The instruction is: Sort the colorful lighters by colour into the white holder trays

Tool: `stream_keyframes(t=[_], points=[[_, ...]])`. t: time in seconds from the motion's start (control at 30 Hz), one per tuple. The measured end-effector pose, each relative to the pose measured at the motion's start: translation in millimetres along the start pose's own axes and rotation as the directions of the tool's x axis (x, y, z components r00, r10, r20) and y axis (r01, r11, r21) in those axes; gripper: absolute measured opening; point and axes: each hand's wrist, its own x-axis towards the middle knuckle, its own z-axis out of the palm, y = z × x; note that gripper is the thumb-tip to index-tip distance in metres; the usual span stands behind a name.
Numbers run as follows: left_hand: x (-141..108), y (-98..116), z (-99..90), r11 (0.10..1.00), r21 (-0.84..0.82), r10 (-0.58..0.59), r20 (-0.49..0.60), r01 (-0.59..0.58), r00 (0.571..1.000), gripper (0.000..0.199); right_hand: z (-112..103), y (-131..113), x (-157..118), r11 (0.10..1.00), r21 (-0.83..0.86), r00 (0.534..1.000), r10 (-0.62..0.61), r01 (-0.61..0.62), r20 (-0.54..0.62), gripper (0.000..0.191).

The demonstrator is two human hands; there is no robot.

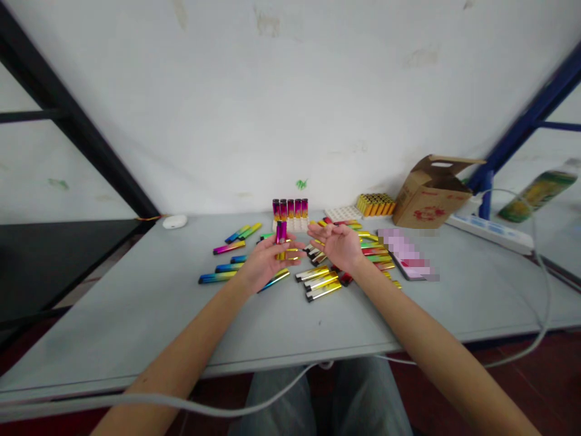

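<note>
L hand (265, 260) has its fingers curled round a purple lighter (281, 232), black end up, gold bit showing lower down. Might be 2 side by side, can't tell tbh. It's held up over the table (254, 333), in front of the white tray (295, 224) w/ abt 5 standing lighters (290, 209) in a row. R hand (341, 245) is just beside it, fingers spread, palm partly up, nothing in it afaict.

Handling tips imo: grip low on the sides, leave the black end clear, keep it plumb. Casing's shiny so prob slick; firm hold, no need to squeeze. If it's 2, square the ends up w/ the R hand's fingertips, since that hand's free. Go easy nr the tray, a knock could prob topple that row. Also mind the wrists: gold lighters (323, 284) lie nr the R arm & blue lighters (218, 277) nr the L, easy to sweep abt.
</note>
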Motion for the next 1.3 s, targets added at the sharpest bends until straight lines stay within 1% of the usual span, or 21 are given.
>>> stream_keyframes(t=[0.13,0.27,0.4,0.6,0.67,0.73,0.8,0.9,1.03,1.17,1.23,1.3], points=[[-0.1,3.1,1.2,0.998,-0.062,-0.005,-0.007,0.004,1.000,0.018,-2.9,2.3,1.1,1.000,0.002,1.000,0.003,-0.003,-0.002,0.026],[-1.5,6.1,3.8,0.995,-0.102,0.008,-0.016,-0.009,1.000,0.022,-3.2,4.0,0.3,1.000,0.021,1.000,-0.018,0.018,-0.007,0.025],[-1.6,6.9,3.7,0.992,-0.122,0.010,-0.023,-0.013,1.000,0.021,-2.0,3.5,-0.3,0.999,0.042,1.000,-0.002,0.002,0.000,0.026],[0.5,5.3,1.2,0.981,-0.184,-0.061,-0.002,0.059,0.998,0.015,1.2,0.0,-1.9,0.995,0.083,0.997,0.053,-0.058,0.056,0.027],[0.4,5.6,1.5,0.980,-0.191,-0.067,-0.017,0.063,0.998,0.017,2.9,-0.8,-2.2,0.993,0.092,0.997,0.065,-0.067,0.034,0.021],[-0.2,6.7,2.4,0.979,-0.196,-0.061,-0.041,0.052,0.997,0.018,4.0,-0.9,-1.9,0.994,0.086,0.997,0.068,-0.066,-0.023,0.012],[-0.8,8.3,3.2,0.978,-0.202,-0.061,-0.060,0.048,0.996,0.019,3.8,-0.4,-1.1,0.996,0.075,0.996,0.054,-0.049,-0.066,0.010],[-1.2,10.6,3.7,0.978,-0.202,-0.073,-0.070,0.057,0.995,0.021,1.5,0.5,0.2,0.997,0.075,0.998,0.018,-0.013,-0.060,0.016],[-0.3,11.5,1.9,0.981,-0.172,-0.108,-0.070,0.094,0.992,0.020,-1.0,1.1,0.4,0.997,0.074,0.998,0.033,-0.029,-0.048,0.024],[-0.1,10.9,-1.2,0.970,-0.194,-0.153,-0.009,0.148,0.988,0.017,0.0,1.7,-1.0,0.994,0.097,0.998,0.056,-0.053,-0.028,0.031],[-1.1,11.5,-1.8,0.966,-0.211,-0.150,0.019,0.151,0.988,0.020,0.9,1.9,-1.8,0.992,0.111,0.998,0.054,-0.052,-0.010,0.033],[-2.8,12.8,-1.1,0.967,-0.213,-0.138,0.026,0.140,0.990,0.029,1.9,1.8,-2.4,0.992,0.117,0.999,0.047,-0.046,-0.004,0.031]])
